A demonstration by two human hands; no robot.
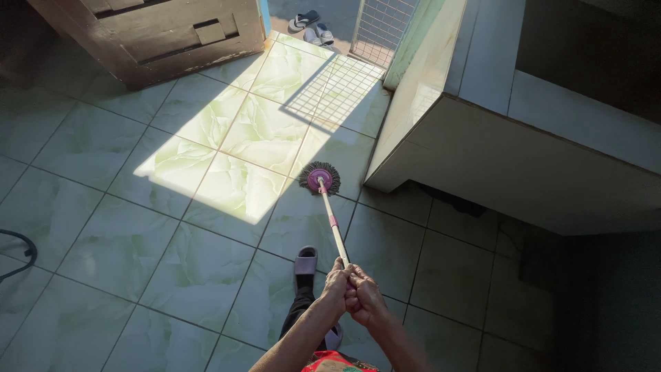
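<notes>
A mop with a pale handle [333, 224] and a round purple-centred head of dark strands [320, 178] rests on the green tiled floor [172, 248], at the edge of a sunlit patch. My left hand [336, 284] and my right hand [365, 297] both grip the top end of the handle, close together, the right a little lower. My foot in a grey slipper [306, 262] stands just left of the handle.
A tiled counter block [496, 158] juts out to the right of the mop head. A wooden door [158, 34] stands open at the top left. A wire gate [379, 27] and slippers [311, 26] lie beyond. A dark cable [21, 248] curls at the left edge.
</notes>
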